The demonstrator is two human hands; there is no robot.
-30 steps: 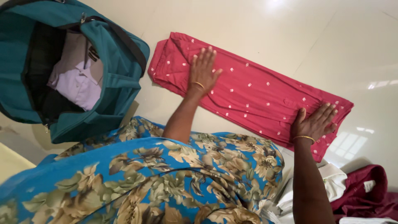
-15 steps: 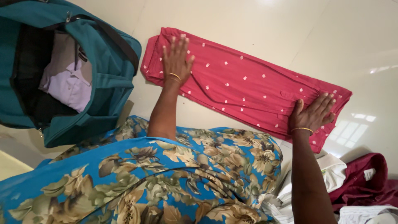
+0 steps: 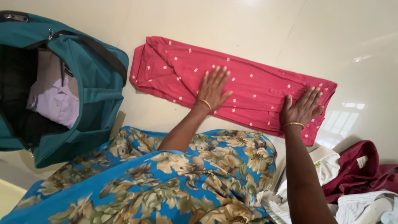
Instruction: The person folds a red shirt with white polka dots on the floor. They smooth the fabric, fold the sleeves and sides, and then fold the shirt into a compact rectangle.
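Note:
A red garment with small white dots point(image 3: 248, 79) lies folded into a long strip on the pale tiled floor. My left hand point(image 3: 212, 88) presses flat on its middle, fingers spread, a gold bangle at the wrist. My right hand point(image 3: 302, 108) rests flat on the strip's right end, also with a bangle. Neither hand grips the cloth.
An open teal travel bag point(image 3: 91, 79) stands at the left with pale lilac clothing point(image 3: 58, 101) inside. A pile of loose clothes, maroon point(image 3: 356, 166) and white point(image 3: 327, 164), lies at the lower right. My blue floral dress point(image 3: 166, 178) fills the foreground.
My left hand has slid from the strip's left end toward its middle. The right hand stays on the right end.

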